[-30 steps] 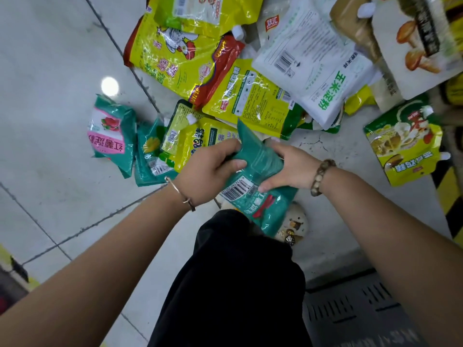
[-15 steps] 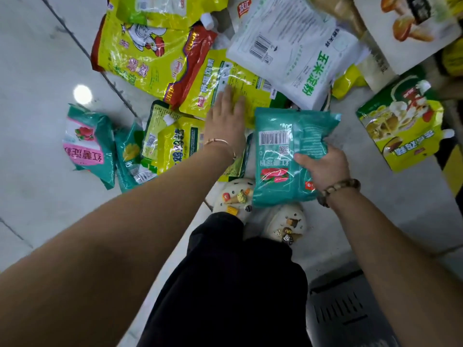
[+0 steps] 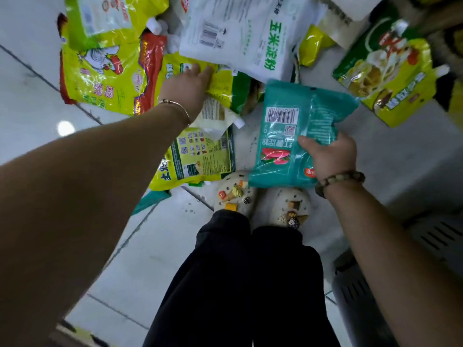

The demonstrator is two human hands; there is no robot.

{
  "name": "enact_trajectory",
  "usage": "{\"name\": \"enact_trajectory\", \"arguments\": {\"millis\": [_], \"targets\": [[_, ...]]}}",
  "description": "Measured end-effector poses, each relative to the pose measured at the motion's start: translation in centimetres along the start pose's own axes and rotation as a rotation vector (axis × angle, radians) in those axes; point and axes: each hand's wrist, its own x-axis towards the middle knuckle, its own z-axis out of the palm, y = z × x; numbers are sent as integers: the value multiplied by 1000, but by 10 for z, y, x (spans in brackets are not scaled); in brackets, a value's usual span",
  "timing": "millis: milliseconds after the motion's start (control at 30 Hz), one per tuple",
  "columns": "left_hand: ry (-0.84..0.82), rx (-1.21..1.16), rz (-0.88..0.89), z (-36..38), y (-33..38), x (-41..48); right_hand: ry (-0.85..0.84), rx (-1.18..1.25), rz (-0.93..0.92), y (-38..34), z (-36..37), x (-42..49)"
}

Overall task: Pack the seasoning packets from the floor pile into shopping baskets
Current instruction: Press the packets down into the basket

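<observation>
The right hand (image 3: 329, 156) grips the lower corner of a teal packet (image 3: 295, 131), thumb curled over its front, holding it above the floor (image 3: 37, 71) at 1 o'clock from the shoes (image 3: 235, 194). The left hand (image 3: 186, 83) lies with fingers stretched fairly straight on a yellow-green packet (image 3: 225, 83) at 11 o'clock, which is partly under a white starch bag (image 3: 250, 33). A dark basket (image 3: 350, 291) sits at 4 o'clock.

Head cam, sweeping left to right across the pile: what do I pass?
Yellow chicken-print bag → left hand, touching a yellow-green packet → teal packet, held by the right hand → green-and-yellow pouch.
</observation>
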Motion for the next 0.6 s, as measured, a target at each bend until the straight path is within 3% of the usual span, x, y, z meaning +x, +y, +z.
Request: {"name": "enact_trajectory", "arguments": {"millis": [233, 367, 500, 600], "targets": [[42, -218, 37, -48, 13, -54, 105, 100, 41, -10, -50, -43], [125, -584, -85, -74, 23, -101, 131, 63, -8, -17, -81, -76], [23, -1093, -257, -110, 52, -140, 139, -60, -41, -22, -115, -105], [-16, -1211, -263, -130, 81, -164, 155, -86, -62, -26, -147, -128]]}}
